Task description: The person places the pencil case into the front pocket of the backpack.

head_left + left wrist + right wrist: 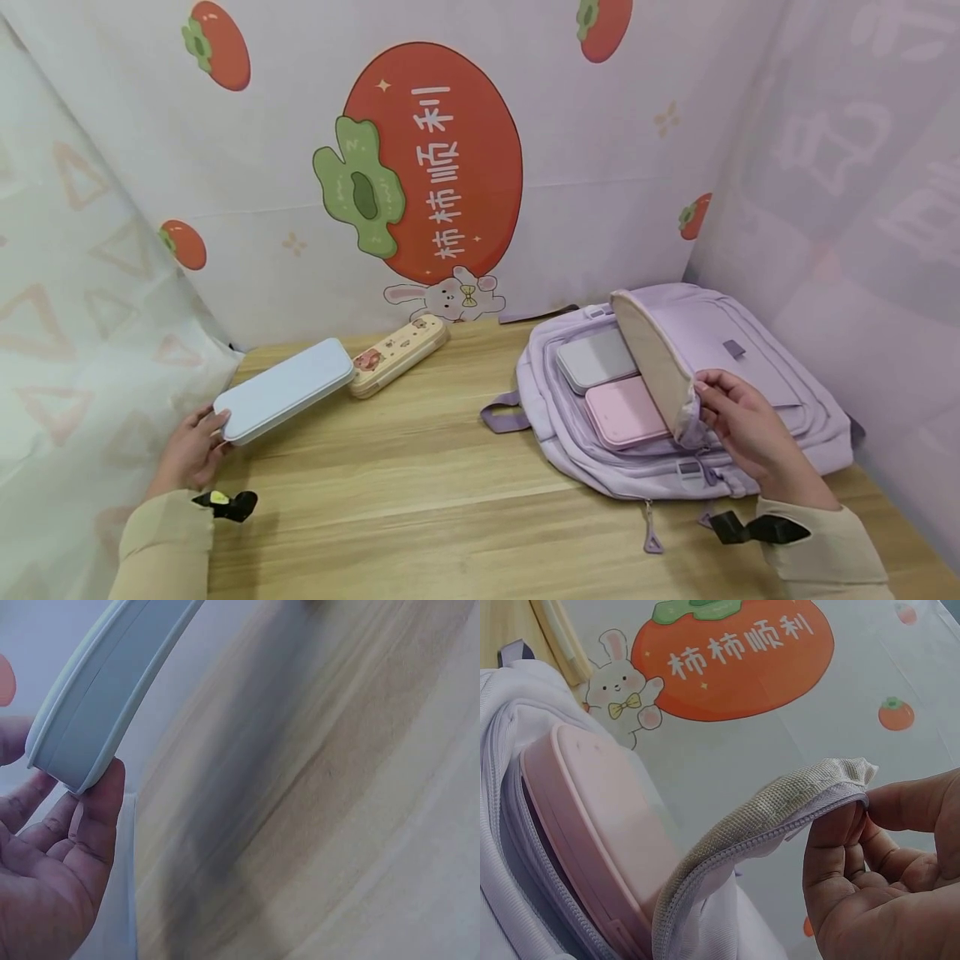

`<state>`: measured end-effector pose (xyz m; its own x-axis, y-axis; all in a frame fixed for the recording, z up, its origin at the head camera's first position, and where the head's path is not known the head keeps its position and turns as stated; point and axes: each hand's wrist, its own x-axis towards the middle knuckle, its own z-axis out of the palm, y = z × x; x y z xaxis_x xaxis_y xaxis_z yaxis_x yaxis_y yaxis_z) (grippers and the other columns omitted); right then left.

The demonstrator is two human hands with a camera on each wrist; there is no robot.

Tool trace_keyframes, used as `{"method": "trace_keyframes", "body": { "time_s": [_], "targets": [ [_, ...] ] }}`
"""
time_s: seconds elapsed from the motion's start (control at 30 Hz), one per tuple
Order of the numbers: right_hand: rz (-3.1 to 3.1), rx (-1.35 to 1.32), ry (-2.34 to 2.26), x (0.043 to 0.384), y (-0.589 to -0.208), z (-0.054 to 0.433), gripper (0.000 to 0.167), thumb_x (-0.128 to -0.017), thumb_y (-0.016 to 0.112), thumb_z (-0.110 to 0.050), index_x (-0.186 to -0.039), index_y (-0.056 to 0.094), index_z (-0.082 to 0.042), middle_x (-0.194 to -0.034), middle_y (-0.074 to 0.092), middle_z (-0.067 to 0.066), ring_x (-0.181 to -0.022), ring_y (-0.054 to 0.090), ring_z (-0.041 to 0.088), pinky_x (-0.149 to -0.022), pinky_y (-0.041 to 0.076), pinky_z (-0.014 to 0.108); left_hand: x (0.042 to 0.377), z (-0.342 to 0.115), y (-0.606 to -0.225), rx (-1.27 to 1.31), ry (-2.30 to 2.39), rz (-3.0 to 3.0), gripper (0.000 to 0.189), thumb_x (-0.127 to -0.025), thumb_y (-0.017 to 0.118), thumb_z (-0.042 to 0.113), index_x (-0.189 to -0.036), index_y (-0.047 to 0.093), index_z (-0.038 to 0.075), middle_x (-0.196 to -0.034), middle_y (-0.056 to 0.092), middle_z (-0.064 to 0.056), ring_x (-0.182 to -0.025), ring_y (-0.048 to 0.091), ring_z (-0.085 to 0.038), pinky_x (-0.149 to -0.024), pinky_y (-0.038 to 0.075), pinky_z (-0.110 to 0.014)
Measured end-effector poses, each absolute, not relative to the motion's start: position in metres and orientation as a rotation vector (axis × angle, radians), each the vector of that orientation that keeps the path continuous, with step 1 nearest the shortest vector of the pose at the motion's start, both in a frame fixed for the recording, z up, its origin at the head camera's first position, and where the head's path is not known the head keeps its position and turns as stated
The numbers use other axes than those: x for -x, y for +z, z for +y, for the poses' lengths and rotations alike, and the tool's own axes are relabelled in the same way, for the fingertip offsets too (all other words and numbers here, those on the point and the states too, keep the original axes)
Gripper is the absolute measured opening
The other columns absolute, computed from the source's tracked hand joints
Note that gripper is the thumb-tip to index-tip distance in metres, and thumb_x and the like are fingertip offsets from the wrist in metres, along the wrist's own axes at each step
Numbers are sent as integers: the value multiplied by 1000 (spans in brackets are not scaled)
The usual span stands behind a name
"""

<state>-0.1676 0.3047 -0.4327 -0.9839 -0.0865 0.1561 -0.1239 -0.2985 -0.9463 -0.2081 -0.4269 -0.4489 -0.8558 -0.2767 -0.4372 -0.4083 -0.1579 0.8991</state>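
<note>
two cases [626, 410] in backpack [542, 425], third case [401, 354] left on table [405, 508]

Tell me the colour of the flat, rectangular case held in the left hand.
Light blue: the flat, rectangular case shows best in the head view.

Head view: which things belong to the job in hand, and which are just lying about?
Likely the job:
light blue case, in left hand
lilac backpack, flap pinched by right hand
grey case and pink case, in its pocket

Apparently lying about:
patterned cream case, on the table, in neither hand
</note>
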Motion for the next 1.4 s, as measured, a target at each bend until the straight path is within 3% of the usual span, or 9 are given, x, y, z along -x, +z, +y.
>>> {"method": "trace_keyframes", "body": {
  "time_s": [0.13, 0.37, 0.5, 0.67, 0.9, 1.23, 1.4],
  "targets": [
    [-1845, -229, 2495, 168, -431, 304, 29, -108, 42, 6, -103, 64, -11, -91, 59, -3, -79, 56, 6, -67, 47, 18, 210, -423, -446, 758, 2211, 1953, 79, -110, 48, 26, -166, -7, 16, -94, 53, 20, -83, 59, 0, -74, 52, -21],
    [-1852, -229, 2484, 167, -431, 304, 29, -108, 41, 7, -104, 64, -11, -92, 59, -3, -80, 56, 6, -67, 47, 18, 214, -415, -445, 711, 2174, 2021, 81, -110, 48, 27, -165, -10, 14, -124, 41, 5, -85, 59, 1, -76, 54, -21],
    [-1860, -259, 2484, 167, -431, 304, 27, -108, 43, 5, -104, 64, -11, -93, 60, -3, -81, 57, 5, -68, 48, 18, 215, -411, -445, 680, 2215, 2022, 79, -109, 51, 24, -166, -3, 13, -109, 52, 12, -84, 61, -1, -74, 54, -21],
    [-1863, -267, 2481, 167, -431, 303, 24, -108, 46, 3, -104, 64, -12, -92, 60, -4, -80, 57, 5, -68, 48, 18, 214, -406, -443, 609, 2273, 1990, 60, -108, 55, 20, -158, 22, 19, -91, 61, 16, -81, 63, -3, -71, 53, -22],
    [-1853, -269, 2493, 167, -432, 303, 25, -108, 45, 4, -103, 64, -12, -91, 60, -4, -78, 56, 5, -66, 47, 18, 214, -401, -441, 580, 2284, 1993, 40, -108, 55, 20, -143, 38, 25, -92, 61, 16, -81, 64, -3, -71, 53, -22],
    [-1840, -239, 2505, 167, -431, 303, 27, -108, 43, 5, -103, 64, -11, -91, 59, -4, -78, 55, 5, -66, 47, 18, 218, -397, -445, 475, 2244, 2052, 53, -108, 55, 18, -155, 30, 18, -93, 64, 16, -82, 65, -4, -71, 54, -23],
    [-1819, -218, 2510, 167, -432, 303, 29, -108, 42, 7, -103, 64, -10, -91, 59, -3, -78, 55, 5, -66, 47, 18, 219, -394, -445, 384, 2264, 2043, 30, -108, 55, 17, -136, 44, 25, -93, 67, 13, -81, 66, -5, -70, 54, -23]
  ]
}}
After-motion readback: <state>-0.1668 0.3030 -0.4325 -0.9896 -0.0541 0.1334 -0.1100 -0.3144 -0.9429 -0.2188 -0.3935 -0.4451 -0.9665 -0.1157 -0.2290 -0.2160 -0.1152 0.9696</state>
